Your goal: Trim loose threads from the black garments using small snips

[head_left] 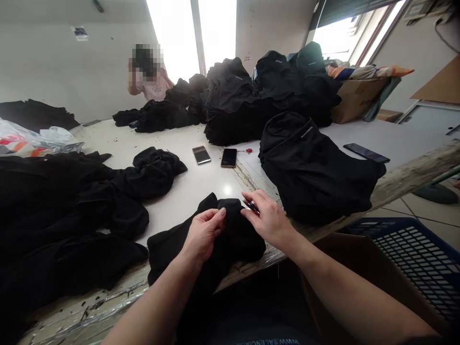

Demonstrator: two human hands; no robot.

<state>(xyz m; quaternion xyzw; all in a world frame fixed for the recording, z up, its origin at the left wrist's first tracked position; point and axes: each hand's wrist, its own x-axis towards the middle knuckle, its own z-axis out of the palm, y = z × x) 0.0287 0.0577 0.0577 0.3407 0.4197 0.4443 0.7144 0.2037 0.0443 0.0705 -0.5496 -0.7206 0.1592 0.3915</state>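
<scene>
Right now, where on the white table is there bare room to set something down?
The white tabletop is bare between the two central rectangular phones and the black fabric being handled. It is crowded left, under rumpled black cloth, and at the back, under stacked black garments.

R hand (270, 215) is hiding most of a small dark handheld tool (250, 206), so exact type's not showing. L hand (203, 235) is covering pt of a folded black fabric piece (237, 235). A lg crumpled black fabric heap (53, 206) & a clear plastic bag w/ orange-red patches (21, 134) are running off L edge; a blue plastic lattice crate (413, 244) is running off R edge. R forearm's blocking pt of an open brown cardboard box (354, 249). Co-worker's (154, 91) head is pixelating out; a low black cloth pile (161, 115) is hiding the lower body. A sm pale wall notice (79, 33) is showing too tiny to read.
</scene>
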